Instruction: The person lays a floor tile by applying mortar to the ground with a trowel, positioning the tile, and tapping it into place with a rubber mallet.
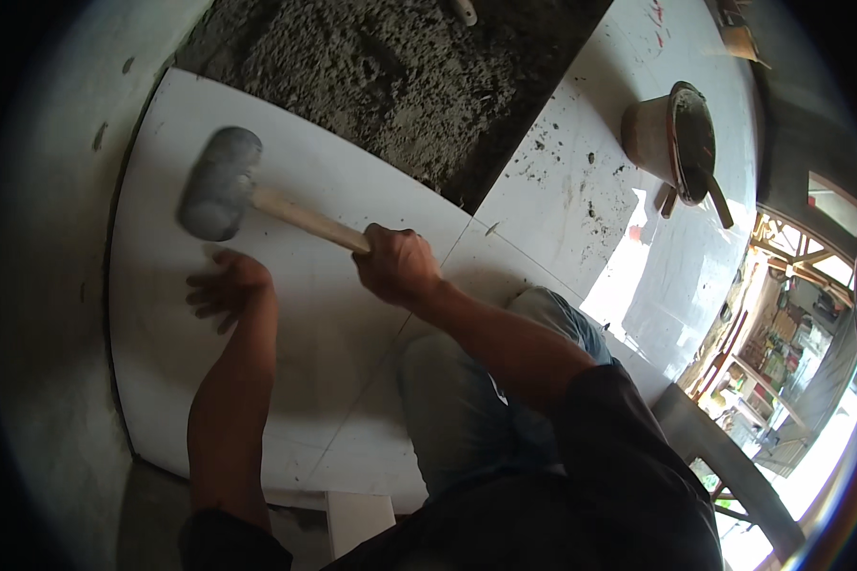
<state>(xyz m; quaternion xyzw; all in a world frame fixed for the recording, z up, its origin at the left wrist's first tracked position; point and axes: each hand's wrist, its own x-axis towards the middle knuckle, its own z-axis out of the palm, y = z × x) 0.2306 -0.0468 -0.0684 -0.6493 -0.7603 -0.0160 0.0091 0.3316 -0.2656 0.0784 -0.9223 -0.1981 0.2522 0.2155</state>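
My right hand (400,264) grips the wooden handle of a rubber mallet (307,221) near its end. The mallet's thick dark grey head (221,184) is over the left part of a large white floor tile (324,171), slightly blurred; whether it touches the tile I cannot tell. Just below the mallet head, my left hand (230,285) has its fingers spread and holds nothing. It is over or on the same tile; contact is unclear. My knees rest on the white tiles behind the mallet.
Rough grey mortar (371,86) lies beyond the tile's far edge. A plaster wall (57,285) runs along the left. On the right-hand tiles stands a mortar-smeared bucket (649,138) with a tool handle (719,200) by it. Mortar crumbs dot those tiles. A doorway opens at far right.
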